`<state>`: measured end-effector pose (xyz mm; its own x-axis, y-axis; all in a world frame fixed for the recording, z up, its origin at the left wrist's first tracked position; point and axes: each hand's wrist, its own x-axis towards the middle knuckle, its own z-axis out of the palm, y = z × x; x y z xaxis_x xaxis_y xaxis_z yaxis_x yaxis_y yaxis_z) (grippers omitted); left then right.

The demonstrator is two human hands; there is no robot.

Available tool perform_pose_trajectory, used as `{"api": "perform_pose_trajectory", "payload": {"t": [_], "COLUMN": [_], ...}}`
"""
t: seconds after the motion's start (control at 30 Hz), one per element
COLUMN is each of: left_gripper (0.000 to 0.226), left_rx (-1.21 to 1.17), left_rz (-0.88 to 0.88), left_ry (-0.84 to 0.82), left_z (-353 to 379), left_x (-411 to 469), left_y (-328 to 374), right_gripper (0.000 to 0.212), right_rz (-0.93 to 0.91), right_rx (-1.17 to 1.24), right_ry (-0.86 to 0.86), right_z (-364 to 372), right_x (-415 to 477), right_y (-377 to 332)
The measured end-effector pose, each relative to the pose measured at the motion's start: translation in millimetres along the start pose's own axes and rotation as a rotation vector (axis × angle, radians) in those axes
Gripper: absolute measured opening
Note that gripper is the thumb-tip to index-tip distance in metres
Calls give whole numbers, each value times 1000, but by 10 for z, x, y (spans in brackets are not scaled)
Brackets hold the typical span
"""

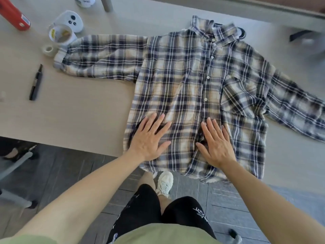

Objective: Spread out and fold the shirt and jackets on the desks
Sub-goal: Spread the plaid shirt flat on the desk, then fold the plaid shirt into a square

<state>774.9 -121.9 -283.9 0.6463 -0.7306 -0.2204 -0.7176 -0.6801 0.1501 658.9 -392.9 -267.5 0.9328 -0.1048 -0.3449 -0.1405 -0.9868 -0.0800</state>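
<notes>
A person stands at the near edge of a pale counter with both palms laid flat on a plaid shirt spread face up across it. The shirt, checked in navy, cream and white, lies buttoned with its collar at the far side and its hem at the near edge, where the cloth hangs a little over the counter's lip.

The left hand rests on the lower left front panel, released, with fingers straight and fanned. The right hand lies just right of the button placket, also released and flat, its fingers pointing toward the collar. Neither hand grasps the fabric; both press down on it, set near each other on the lower part of the shirt.

One sleeve stretches out to the left, its cuff ending beside a small roll of tape and a larger roll. The other sleeve angles off to the right and runs out of view.

On the far left of the counter sit a white controller and a red object cut off by the frame. A black marker lies well to the left of the shirt. Below the counter edge, a white sneaker shows on the dark tiled floor.
</notes>
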Motion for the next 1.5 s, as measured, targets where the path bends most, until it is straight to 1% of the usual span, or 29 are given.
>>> {"api": "perform_pose_trajectory", "payload": {"t": [0.17,0.3,0.4,0.5,0.57,0.63,0.7,0.73,0.8,0.87,0.97,1.07,1.13,1.2,1.27,1.33,1.37,1.4,1.43,1.5], "left_gripper": [71,75,76,73,70,67,64,65,68,64,61,58,62,73,73,57,48,41,36,24], "left_rx": [24,46,43,-26,-125,-243,-386,-501,-769,-922,-1001,-1010,-978,-932,-894,-828,-802,-792,-807,-938], "left_rz": [-4,-73,-93,-69,-99,-201,-372,-482,-711,-871,-1010,-1160,-1225,-1238,-1220,-1176,-1149,-1119,-1084,-981], "left_ry": [-27,-128,-199,-335,-362,-337,-314,-278,-165,-34,109,232,289,273,187,51,-1,-22,-4,102], "left_z": [-24,-120,-232,-393,-584,-796,-985,-1079,-1258,-1352,-1365,-1398,-1460,-1483,-1408,-1302,-1286,-1294,-1338,-1504], "left_x": [-60,-120,-205,-262,-253,-236,-204,-175,-76,77,274,420,465,504,519,511,501,493,487,509], "left_y": [-43,41,106,95,-7,-183,-418,-547,-836,-1232,-2003,-2743,-3124,-3411,-3613,-3740,-3777,-3793,-3777,-3663], "right_gripper": [75,75,73,76,75,74,69,65,60,59,58,54,52,55,57,56,53,47,41,37], "right_rz": [-20,2,-52,-46,14,5,-67,-104,-167,-195,-185,-148,-140,-126,-112,-101,-82,-60,-34,23], "right_rx": [-11,13,31,-18,49,118,172,201,223,198,181,217,219,197,139,50,44,80,149,370], "right_ry": [-12,-10,-21,-96,-72,-41,-52,-79,-133,-177,-252,-301,-313,-336,-402,-427,-420,-405,-388,-318], "right_z": [15,-72,-170,-190,-296,-524,-798,-926,-1168,-1361,-1560,-1632,-1626,-1601,-1582,-1570,-1577,-1622,-1686,-1873], "right_x": [-51,-64,32,85,125,254,498,650,947,1240,1707,2165,2401,2559,2658,2710,2747,2780,2826,2913], "right_y": [33,-139,-396,-578,-722,-916,-1140,-1257,-1493,-1735,-2130,-2463,-2642,-2799,-2906,-2957,-2968,-2982,-3006,-3086]}}
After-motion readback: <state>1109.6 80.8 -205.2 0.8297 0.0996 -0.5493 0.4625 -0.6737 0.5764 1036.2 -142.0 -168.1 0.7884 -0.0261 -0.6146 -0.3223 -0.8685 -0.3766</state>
